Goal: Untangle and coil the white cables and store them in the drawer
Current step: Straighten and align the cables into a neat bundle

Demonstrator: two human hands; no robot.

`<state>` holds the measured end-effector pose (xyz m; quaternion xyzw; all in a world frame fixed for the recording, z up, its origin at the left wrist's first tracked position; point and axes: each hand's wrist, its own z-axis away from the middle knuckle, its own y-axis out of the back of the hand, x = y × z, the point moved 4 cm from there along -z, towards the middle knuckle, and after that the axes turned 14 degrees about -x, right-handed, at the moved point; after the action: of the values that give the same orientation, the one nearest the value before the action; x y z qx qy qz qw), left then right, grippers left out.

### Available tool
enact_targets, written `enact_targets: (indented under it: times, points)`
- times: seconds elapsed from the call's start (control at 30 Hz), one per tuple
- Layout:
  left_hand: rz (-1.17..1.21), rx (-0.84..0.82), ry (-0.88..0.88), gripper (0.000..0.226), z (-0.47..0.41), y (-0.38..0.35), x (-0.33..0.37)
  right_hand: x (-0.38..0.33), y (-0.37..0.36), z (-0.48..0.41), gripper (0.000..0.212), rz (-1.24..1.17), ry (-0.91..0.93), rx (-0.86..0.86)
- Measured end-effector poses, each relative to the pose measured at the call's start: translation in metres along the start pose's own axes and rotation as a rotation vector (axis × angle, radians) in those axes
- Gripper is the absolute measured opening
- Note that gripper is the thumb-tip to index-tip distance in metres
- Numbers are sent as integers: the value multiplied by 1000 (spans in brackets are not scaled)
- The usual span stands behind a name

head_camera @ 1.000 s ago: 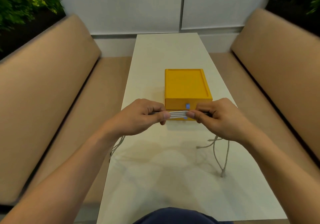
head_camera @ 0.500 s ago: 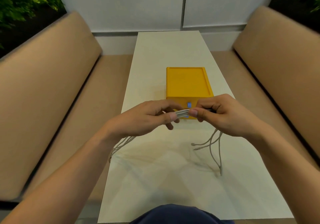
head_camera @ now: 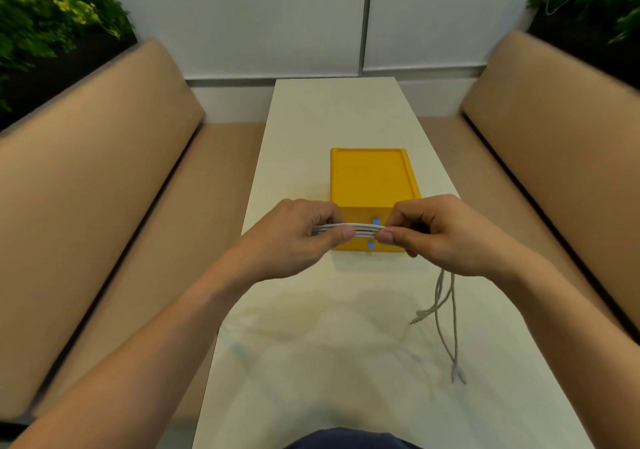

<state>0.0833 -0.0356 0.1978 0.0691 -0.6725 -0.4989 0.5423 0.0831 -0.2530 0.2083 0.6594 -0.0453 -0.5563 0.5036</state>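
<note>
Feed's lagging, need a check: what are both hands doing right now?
Left hand: gripping the white cables.
Right hand: gripping the same white cables.

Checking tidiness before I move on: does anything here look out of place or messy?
Only the white cables stand out: they are stretched between the left hand and right hand, but their loose ends dangle unevenly below the right hand, not yet coiled. The yellow drawer box sits square on the table and looks shut.

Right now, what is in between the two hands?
A flat bunch of white cables spans the gap, pinched by the left hand and the right hand, in front of the yellow drawer box. The head view shows it.
</note>
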Motion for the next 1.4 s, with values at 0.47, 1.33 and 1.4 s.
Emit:
enact_targets:
  times: [0.47,1.33,1.4]
  points:
    - [325,24,-43,29,6,1,-6,1,-17,-15,31,107,-59,80]
    - [364,-113,-183,26,24,10,-3,-22,-13,3,34,42,56,19]
    - [306,-75,-162,27,24,14,-8,-25,-10,2,37,89,38,10]
